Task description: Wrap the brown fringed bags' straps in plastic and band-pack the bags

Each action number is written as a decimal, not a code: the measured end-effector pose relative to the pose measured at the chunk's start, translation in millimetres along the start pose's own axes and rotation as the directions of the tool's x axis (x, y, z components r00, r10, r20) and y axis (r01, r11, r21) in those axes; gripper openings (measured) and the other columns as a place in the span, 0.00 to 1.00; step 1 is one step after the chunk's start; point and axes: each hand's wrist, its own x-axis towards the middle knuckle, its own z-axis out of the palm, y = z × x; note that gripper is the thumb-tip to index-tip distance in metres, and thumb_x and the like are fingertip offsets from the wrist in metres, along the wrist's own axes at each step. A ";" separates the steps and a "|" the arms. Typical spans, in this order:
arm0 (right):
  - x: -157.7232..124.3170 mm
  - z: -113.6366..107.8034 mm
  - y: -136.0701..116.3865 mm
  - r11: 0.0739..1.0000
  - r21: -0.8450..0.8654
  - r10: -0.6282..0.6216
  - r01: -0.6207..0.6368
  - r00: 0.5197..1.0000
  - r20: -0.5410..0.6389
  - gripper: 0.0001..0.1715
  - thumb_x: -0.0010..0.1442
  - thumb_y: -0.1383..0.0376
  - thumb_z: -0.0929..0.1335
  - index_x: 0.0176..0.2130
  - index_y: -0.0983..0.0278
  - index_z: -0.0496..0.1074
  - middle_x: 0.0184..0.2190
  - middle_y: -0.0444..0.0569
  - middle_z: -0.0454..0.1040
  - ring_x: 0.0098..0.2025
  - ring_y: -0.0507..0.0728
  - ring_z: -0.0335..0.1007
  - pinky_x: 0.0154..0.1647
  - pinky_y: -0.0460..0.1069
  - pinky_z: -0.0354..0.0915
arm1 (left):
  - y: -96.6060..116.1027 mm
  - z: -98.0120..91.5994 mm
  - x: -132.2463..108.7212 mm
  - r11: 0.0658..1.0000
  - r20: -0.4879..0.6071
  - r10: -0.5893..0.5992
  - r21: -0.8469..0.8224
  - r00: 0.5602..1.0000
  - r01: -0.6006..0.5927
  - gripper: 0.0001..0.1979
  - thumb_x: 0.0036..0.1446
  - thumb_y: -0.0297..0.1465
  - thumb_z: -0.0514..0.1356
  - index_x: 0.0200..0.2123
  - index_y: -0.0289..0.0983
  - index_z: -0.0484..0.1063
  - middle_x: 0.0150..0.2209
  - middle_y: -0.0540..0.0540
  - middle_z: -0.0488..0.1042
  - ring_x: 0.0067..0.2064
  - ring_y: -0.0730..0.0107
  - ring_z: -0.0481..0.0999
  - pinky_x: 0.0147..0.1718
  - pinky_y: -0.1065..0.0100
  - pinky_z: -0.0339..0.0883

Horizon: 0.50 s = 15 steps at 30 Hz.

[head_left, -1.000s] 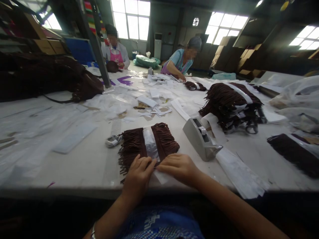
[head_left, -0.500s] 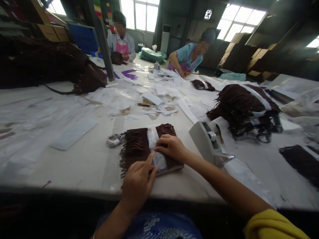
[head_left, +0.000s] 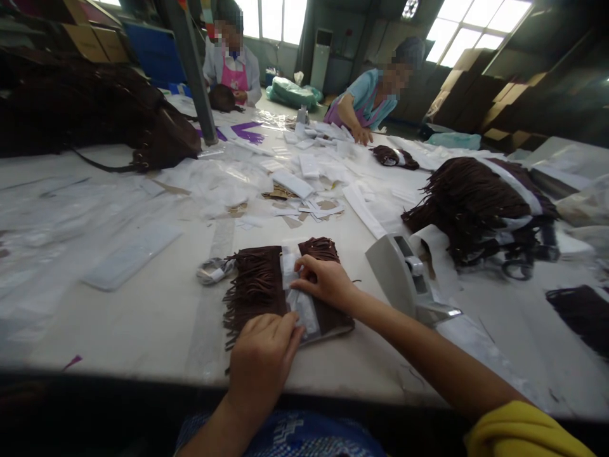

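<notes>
Brown fringed bundle (head_left: 257, 279) lies flat; my curled left hand (head_left: 263, 352) and right hand (head_left: 326, 281) touch its white wrap (head_left: 307, 314). Pinching? I can't tell.

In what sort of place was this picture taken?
Probably a factory's packing area: a tape dispenser stands near a brown fringed article with a pale band around its middle, on a white worktable, and cardboard boxes are stacked in the background.
</notes>
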 end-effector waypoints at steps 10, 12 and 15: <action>11.7 -7.4 2.3 0.994 0.086 -0.078 0.071 0.994 0.082 0.11 0.59 0.61 0.73 0.41 0.60 0.71 0.29 0.41 0.78 0.30 0.52 0.73 0.33 0.44 0.60 | 1.8 5.2 9.8 0.965 0.102 0.249 0.059 0.963 -0.256 0.16 0.68 0.25 0.48 0.49 0.39 0.75 0.55 0.44 0.75 0.58 0.60 0.72 0.61 0.52 0.61; 12.9 -9.7 0.5 0.985 0.139 -0.112 0.104 0.992 0.057 0.09 0.60 0.61 0.73 0.39 0.61 0.71 0.30 0.42 0.78 0.32 0.52 0.74 0.35 0.44 0.61 | 0.3 7.4 7.4 0.957 0.136 0.269 0.070 0.953 -0.280 0.19 0.68 0.24 0.47 0.55 0.38 0.72 0.58 0.43 0.73 0.60 0.60 0.71 0.60 0.53 0.62; 12.1 -6.2 0.0 0.986 0.061 -0.157 0.157 0.988 0.005 0.10 0.61 0.58 0.72 0.37 0.61 0.71 0.31 0.42 0.79 0.32 0.51 0.74 0.34 0.44 0.60 | -2.6 10.3 2.4 0.953 0.160 0.271 0.091 0.949 -0.288 0.21 0.67 0.23 0.45 0.59 0.35 0.69 0.60 0.41 0.71 0.61 0.59 0.70 0.60 0.55 0.64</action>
